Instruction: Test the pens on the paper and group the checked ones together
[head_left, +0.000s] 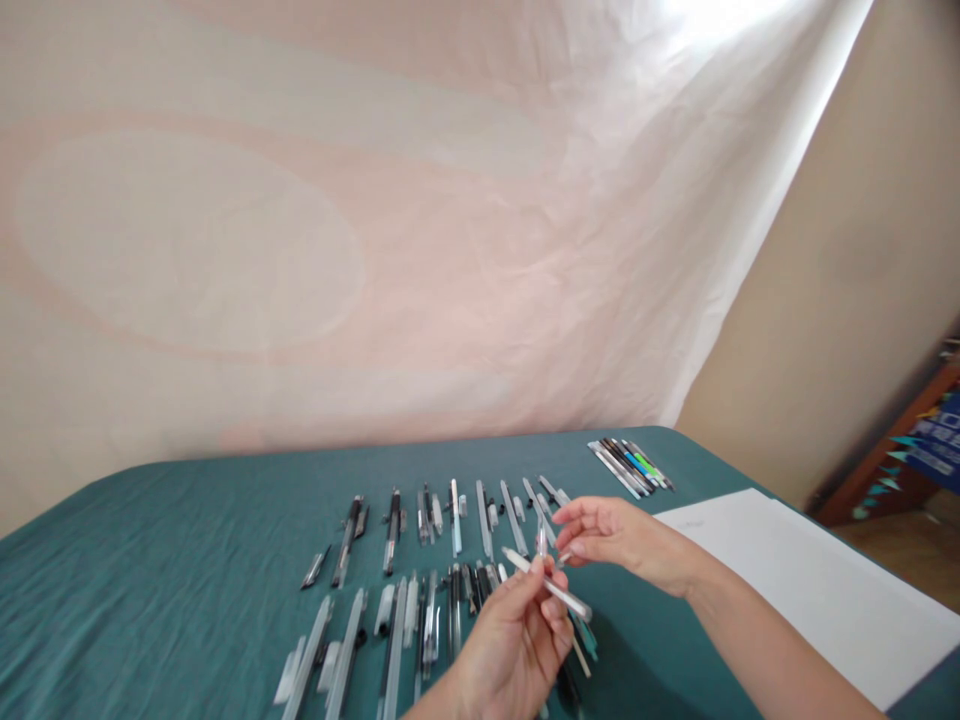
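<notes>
My left hand (517, 640) is closed around a clear pen barrel (551, 588) that points up and to the left, low in the middle of the view. My right hand (615, 535) comes in from the right and pinches a small clear pen part (541, 540) just above that barrel. Both hands hover over two rows of pens and loose pen parts (420, 570) laid out on the teal cloth of the table (150, 560).
A small bundle of assembled pens (630, 465) lies at the table's far right edge. A white sheet (810, 580) covers the right side of the table. A pale draped cloth (337, 220) hangs behind the table. Shelving with blue items (915, 440) stands at far right.
</notes>
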